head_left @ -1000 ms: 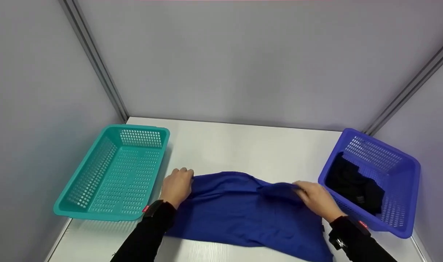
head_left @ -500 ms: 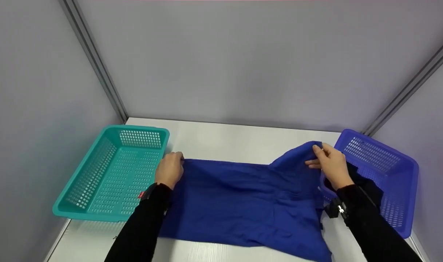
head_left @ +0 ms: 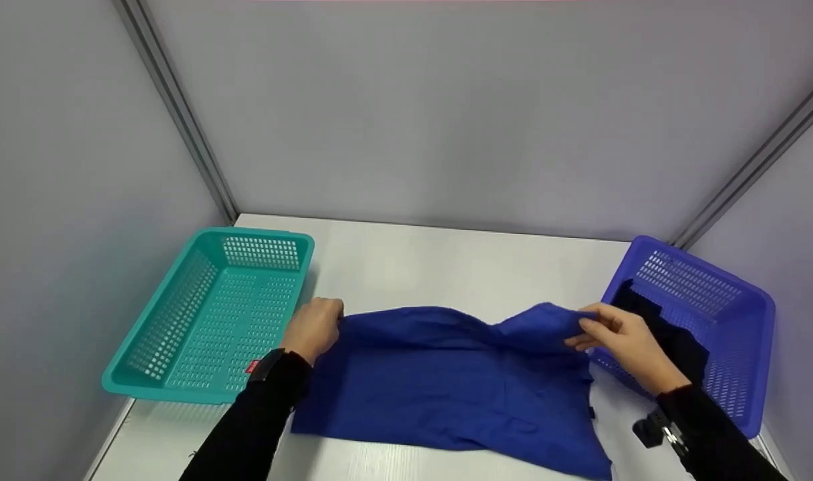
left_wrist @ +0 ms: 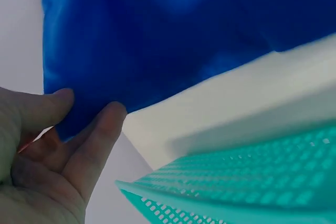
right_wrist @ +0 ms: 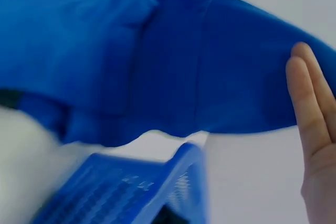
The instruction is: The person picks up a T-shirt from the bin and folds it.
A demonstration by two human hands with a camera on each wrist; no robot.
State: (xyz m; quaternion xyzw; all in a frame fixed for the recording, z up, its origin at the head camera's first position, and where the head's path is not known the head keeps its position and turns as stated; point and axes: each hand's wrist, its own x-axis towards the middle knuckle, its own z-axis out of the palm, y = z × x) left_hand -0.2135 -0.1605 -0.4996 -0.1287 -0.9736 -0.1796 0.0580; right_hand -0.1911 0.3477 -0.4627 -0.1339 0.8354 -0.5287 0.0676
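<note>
A blue garment [head_left: 433, 394] is spread across the white table, its near part lying flat and its far edge raised in loose folds. My left hand [head_left: 314, 327] pinches its far left corner; in the left wrist view the thumb and fingers [left_wrist: 100, 140] close on the cloth. At the far right corner my right hand [head_left: 623, 341] grips the garment between thumb and fingers, with other fingers held out straight. Those straight fingers [right_wrist: 310, 98] lie along the blue cloth [right_wrist: 247, 72] in the right wrist view, where the thumb is out of sight.
A teal basket [head_left: 298, 280] stands left of the garment, close to my left forearm. To the right, a purple-blue basket [head_left: 757, 347] holds black cloth [head_left: 673, 341]; my right hand is beside its near left rim. Grey walls enclose the white table [head_left: 406, 260].
The garment's far edge rises and stretches away from me, then drops back towards me. Both hands move with it; the right hand travels further. Both keep hold of the garment.
</note>
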